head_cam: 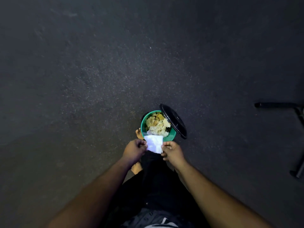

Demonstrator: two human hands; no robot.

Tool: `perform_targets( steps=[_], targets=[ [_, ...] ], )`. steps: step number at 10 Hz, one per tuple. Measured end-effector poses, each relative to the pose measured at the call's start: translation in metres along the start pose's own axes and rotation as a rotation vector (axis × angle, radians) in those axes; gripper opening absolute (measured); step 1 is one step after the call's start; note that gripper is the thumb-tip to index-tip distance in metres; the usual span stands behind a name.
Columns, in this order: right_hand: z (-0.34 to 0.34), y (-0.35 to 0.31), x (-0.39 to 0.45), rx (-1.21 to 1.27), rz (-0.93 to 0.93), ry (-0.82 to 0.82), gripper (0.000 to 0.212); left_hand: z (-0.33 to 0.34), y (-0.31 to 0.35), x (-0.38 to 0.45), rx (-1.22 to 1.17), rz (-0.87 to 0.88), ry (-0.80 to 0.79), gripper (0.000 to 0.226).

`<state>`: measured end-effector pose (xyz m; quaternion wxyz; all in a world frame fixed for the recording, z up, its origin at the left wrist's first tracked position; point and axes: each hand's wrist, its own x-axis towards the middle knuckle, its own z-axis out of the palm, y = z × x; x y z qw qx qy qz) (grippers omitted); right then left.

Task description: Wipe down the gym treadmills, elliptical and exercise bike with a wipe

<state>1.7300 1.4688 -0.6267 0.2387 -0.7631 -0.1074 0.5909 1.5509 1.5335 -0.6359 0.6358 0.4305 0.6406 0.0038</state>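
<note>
- The floor (pixel 115 71) is a dark, speckled, rubber-like surface that fills nearly the whole view; the room is dim, with the far part lost in shadow.
- At about 3 o'clock, well apart from the person, black metal tube legs of some equipment (pixel 294 116) rest on the floor; what machine they belong to cannot be told.
- Just below centre stands a small round green plastic bin (pixel 142 127), its black round lid (pixel 174 122) tipped up on the 3 o'clock side, and crumpled whitish and yellowish used wipes (pixel 157 125) heaped inside.
- A bare foot (pixel 139 134) shows at the bin's 8 o'clock edge, and dark trousers (pixel 158 178) run down to 6 o'clock.
- The white rectangular wipe (pixel 154 143) is stretched flat between both hands, just at the bin's 6 o'clock rim.
- The left hand (pixel 134 150) pinches the wipe's 9 o'clock edge with curled fingers.
- The right hand (pixel 172 151) pinches its 3 o'clock edge likewise.
</note>
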Motion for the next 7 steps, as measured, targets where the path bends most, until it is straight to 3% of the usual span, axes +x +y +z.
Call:
perform_targets(
  steps=[2,3,5,7],
  targets=[
    [-0.001,0.005,0.031,0.029,0.032,0.057,0.006,0.017,-0.003,0.032,0.008,-0.021,-0.039,0.007],
    [0.002,0.014,0.048,0.015,0.059,0.065,0.017,0.025,-0.015,0.056,0.073,-0.030,-0.078,0.024],
    [0.004,0.028,0.070,-0.047,0.072,0.101,0.062,0.037,-0.031,0.077,0.114,-0.039,-0.147,0.066],
    [0.006,0.021,0.047,0.024,0.013,0.107,0.058,0.032,-0.013,0.045,0.022,-0.038,-0.111,0.039]
  ],
)
